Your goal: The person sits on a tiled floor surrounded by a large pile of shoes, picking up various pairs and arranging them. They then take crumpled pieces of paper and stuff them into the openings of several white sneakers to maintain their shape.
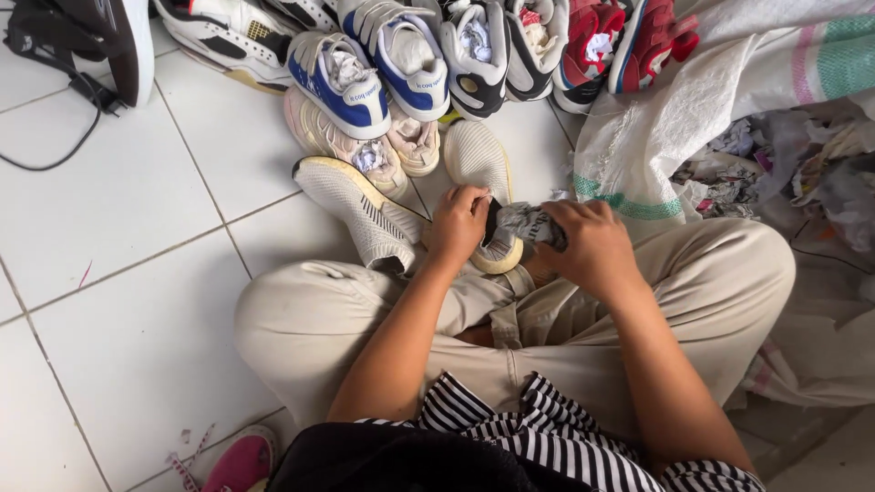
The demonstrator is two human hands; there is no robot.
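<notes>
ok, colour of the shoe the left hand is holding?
Cream-white knit shoe with a pale yellowish sole, gripped by the left hand; head view.

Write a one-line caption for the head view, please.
Left hand holds a cream knit sneaker while right hand pushes crumpled newspaper into it.

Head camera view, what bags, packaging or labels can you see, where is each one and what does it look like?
Woven sack: right of the shoes, lying open, white with green and pink stripes.
Crumpled paper: spilling from the sack at right, grey and white.
Paper wad: in the right hand, at the cream shoe the left hand grips.
Shoe label: blue-and-white sneaker tongue, small, white.
</notes>
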